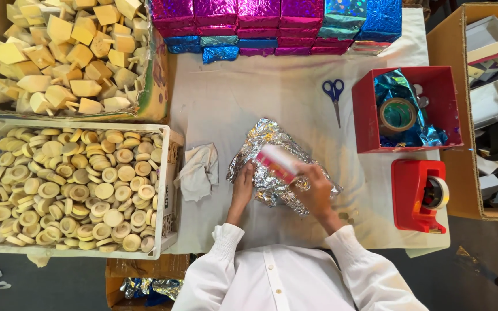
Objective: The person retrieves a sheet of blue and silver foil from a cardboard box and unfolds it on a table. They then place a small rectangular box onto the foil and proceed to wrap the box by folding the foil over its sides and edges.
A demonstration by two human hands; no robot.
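A crumpled sheet of silver foil wrapping paper lies on the white-covered table in front of me. On it rests a small white and pink box, blurred. My right hand grips the box at its right end. My left hand presses flat on the foil's left edge, fingers together, just left of the box.
Blue-handled scissors lie beyond the foil. A red box holds blue foil and a tape roll; a red tape dispenser sits near it. Wrapped shiny boxes are stacked at the back. Crate of wooden discs left, crumpled cloth.
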